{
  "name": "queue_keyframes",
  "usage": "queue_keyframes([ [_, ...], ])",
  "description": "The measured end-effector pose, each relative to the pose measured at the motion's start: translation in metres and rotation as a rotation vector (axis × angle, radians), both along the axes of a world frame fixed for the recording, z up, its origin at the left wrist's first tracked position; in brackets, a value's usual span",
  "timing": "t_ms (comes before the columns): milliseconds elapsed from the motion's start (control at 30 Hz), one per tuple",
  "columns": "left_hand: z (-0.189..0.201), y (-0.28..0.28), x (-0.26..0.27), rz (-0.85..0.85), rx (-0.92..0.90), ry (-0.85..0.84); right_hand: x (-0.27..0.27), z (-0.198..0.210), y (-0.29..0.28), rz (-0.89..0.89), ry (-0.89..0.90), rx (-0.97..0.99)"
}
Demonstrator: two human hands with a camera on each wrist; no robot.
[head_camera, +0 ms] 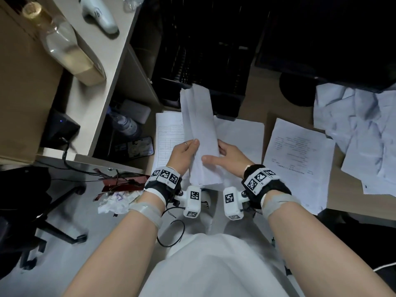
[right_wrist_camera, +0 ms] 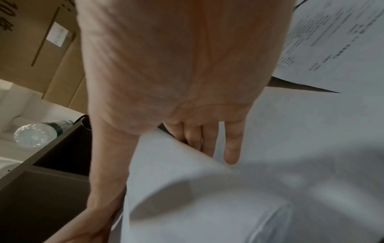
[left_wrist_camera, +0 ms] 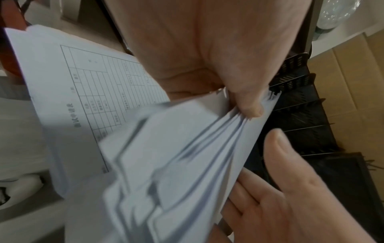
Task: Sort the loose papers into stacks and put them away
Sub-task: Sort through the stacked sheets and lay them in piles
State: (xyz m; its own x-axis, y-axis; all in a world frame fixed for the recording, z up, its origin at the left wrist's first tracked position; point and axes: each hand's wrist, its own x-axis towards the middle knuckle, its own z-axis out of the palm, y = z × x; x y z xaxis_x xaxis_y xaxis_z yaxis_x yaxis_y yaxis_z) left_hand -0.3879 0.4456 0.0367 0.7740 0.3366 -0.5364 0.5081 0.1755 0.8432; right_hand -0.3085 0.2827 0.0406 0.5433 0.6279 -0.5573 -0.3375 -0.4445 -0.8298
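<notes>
Both hands hold one stack of white papers (head_camera: 200,133), raised edge-up over the tabletop (head_camera: 256,99), in front of the black file tray (head_camera: 205,61). Left hand (head_camera: 184,153) grip: thumb (left_wrist_camera: 247,102) pinching the stack's left edge. Right hand (head_camera: 227,156) grip: thumb across the front, fingers (right_wrist_camera: 231,144) behind the sheets. Under the stack lies a printed form sheet (head_camera: 169,133); a printed text page (head_camera: 300,155) sits to the right, and a crumpled loose pile (head_camera: 360,125) at far right. Phone (head_camera: 137,147) and bottle (head_camera: 124,123) sit in the shelf on the left.
</notes>
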Motion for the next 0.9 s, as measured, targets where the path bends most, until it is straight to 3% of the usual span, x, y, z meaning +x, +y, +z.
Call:
queue_keyframes([
  [433, 0.008, -0.007, 0.001, -0.059, -0.042, 0.03, -0.006, 0.014, -0.003, -0.023, -0.038, -0.06],
  [600, 0.009, -0.007, 0.002, -0.032, 0.067, 0.123, 0.0, 0.015, -0.009, -0.267, 0.065, -0.13],
  [667, 0.007, -0.004, 0.001, -0.025, 0.118, 0.142, 0.005, 0.006, -0.022, -0.393, -0.011, -0.196],
  [767, 0.002, 0.002, 0.0, -0.007, 0.116, 0.145, 0.009, -0.012, -0.047, -0.424, -0.179, -0.358],
  [900, -0.006, 0.004, -0.002, -0.018, 0.067, 0.156, 0.008, -0.023, -0.056, -0.424, -0.168, -0.363],
])
